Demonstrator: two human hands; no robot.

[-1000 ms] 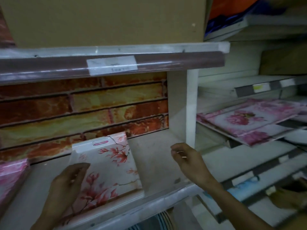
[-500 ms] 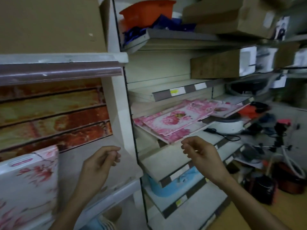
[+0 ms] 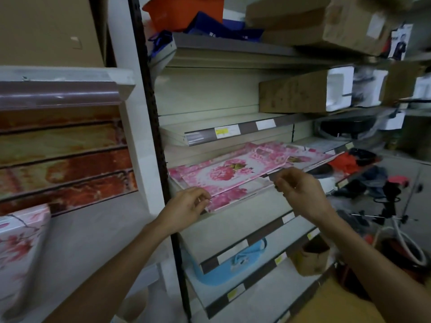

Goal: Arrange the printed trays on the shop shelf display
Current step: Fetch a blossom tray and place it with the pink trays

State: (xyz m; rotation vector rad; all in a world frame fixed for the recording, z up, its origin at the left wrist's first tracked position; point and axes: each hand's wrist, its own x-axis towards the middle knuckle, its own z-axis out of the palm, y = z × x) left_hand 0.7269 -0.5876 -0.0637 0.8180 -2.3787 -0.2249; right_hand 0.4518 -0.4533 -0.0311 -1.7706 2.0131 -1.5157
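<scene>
A stack of pink flower-printed trays (image 3: pixel 233 171) lies slanted on a middle shelf of the right-hand rack. My left hand (image 3: pixel 186 206) is at the stack's front left corner, fingers loosely curled, fingertips at the tray edge. At the front right edge is my right hand (image 3: pixel 298 190), also loosely curled, fingertips close to the rim. Neither hand plainly holds a tray. A white tray with red blossoms (image 3: pixel 21 241) leans on the left shelf (image 3: pixel 93 229), apart from both hands.
A black upright post (image 3: pixel 158 159) divides the two racks. A blue basket (image 3: pixel 233 264) sits on a lower shelf, and cardboard boxes (image 3: pixel 293 94) and an orange bin (image 3: pixel 182 10) on upper ones. Cables and clutter (image 3: pixel 373 180) lie on the floor at right.
My view has swung right, from the left shelf to the right rack. My left hand let go of the blossom tray, and both hands have moved up to the pink tray stack.
</scene>
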